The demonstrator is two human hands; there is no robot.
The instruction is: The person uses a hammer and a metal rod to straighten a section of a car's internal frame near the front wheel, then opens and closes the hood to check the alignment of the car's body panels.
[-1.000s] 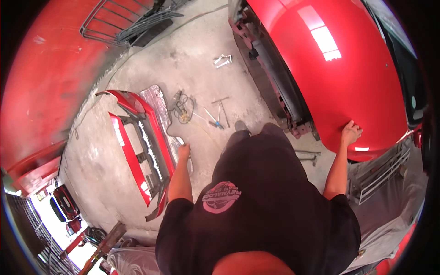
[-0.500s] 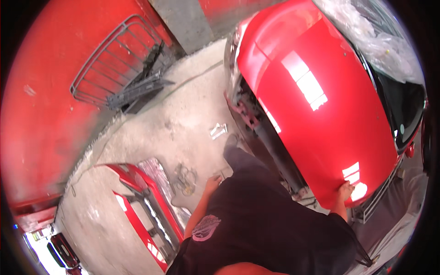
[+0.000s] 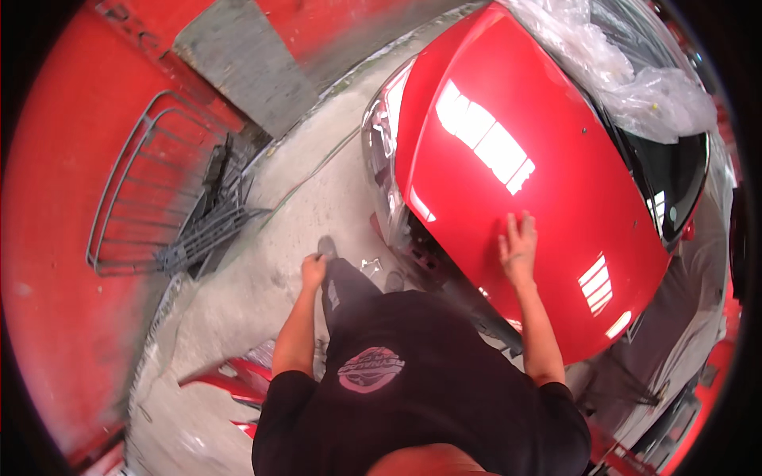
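Note:
The glossy red hood (image 3: 559, 170) of a car fills the right side, with bright window reflections across it. Over its near-front part reaches my right hand (image 3: 518, 247), fingers spread and pointing away from me. Its fingertips appear to rest on the paint, though exact contact is hard to make out. My left hand (image 3: 314, 270) hangs beside my leg above the concrete floor, fingers curled closed; whatever they may hold is hidden. Past the hood's front edge sits a headlight (image 3: 380, 131), and below that edge the front end is open and dark, its bumper off.
Crumpled clear plastic (image 3: 635, 91) covers part of the windscreen (image 3: 675, 178). A grey metal rack (image 3: 151, 194) leans on the red wall at left, near a grey board (image 3: 246, 67). Red bumper parts (image 3: 234, 382) lie on the floor at lower left. A thin hose crosses the concrete.
My body has moved forward along the car. My right hand has gone from the hood's near side edge to farther in over its front part, fingers now spread. The left arm swings forward.

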